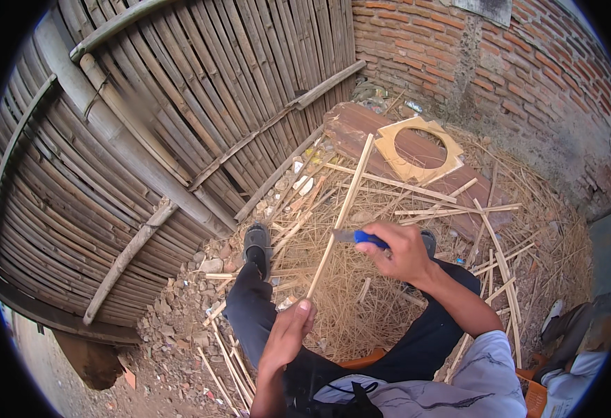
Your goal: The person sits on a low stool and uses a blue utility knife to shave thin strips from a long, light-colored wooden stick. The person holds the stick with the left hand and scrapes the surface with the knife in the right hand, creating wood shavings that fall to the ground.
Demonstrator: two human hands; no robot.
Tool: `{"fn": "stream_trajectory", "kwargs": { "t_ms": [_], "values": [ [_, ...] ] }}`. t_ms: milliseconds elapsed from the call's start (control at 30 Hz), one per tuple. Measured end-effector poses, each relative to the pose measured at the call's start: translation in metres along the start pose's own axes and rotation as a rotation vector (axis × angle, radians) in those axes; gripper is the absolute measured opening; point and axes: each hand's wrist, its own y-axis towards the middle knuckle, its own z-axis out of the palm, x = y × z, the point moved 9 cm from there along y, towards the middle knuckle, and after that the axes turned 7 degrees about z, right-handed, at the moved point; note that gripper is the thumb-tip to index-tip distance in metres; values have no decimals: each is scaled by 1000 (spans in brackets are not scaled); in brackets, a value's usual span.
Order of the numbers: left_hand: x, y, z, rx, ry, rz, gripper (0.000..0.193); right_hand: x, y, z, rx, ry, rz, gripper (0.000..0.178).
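My left hand [288,331] grips the near end of a long thin bamboo strip [344,205] that slants away up to the right over a heap of shavings. My right hand [399,251] holds a knife with a blue handle [369,239]; its short blade [344,236] rests against the strip about halfway along. Both forearms come in from the lower edge. I sit with legs in dark trousers stretched out, one dark shoe [257,240] pointing at the fence.
A woven bamboo fence [145,139] fills the left. A brick wall [528,63] stands behind on the right. Straw-like shavings and loose bamboo strips [452,209] cover the ground. A brown board [361,125] carries a square wooden frame with a round hole [389,150]. Stones lie near the fence.
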Motion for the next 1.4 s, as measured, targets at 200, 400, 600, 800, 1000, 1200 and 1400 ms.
{"fn": "stream_trajectory", "kwargs": {
  "t_ms": [200, 400, 600, 800, 1000, 1200, 1400],
  "values": [
    [-16, 10, 7, -56, 49, 131, 49, 37, -15, 27, 122, -1, -61, 28],
    [-26, 11, 8, -158, 116, 146, 37, 34, -17, 31, 157, -33, -40, 29],
    [-32, 10, 9, -169, 211, 158, 35, 31, -16, 27, 117, -63, -69, 29],
    [-37, 4, 8, -145, 217, 142, 38, 22, -9, 12, 52, -115, -62, 29],
    [-5, -28, 3, -63, 239, 42, 39, -65, 34, -64, -237, -198, 240, 33],
    [22, -34, -9, -61, 79, 12, 48, -83, 28, -70, -203, -95, 383, 33],
    [36, -13, 1, 34, -205, -141, 60, -31, 13, -14, 25, 2, 220, 34]
  ]
}}
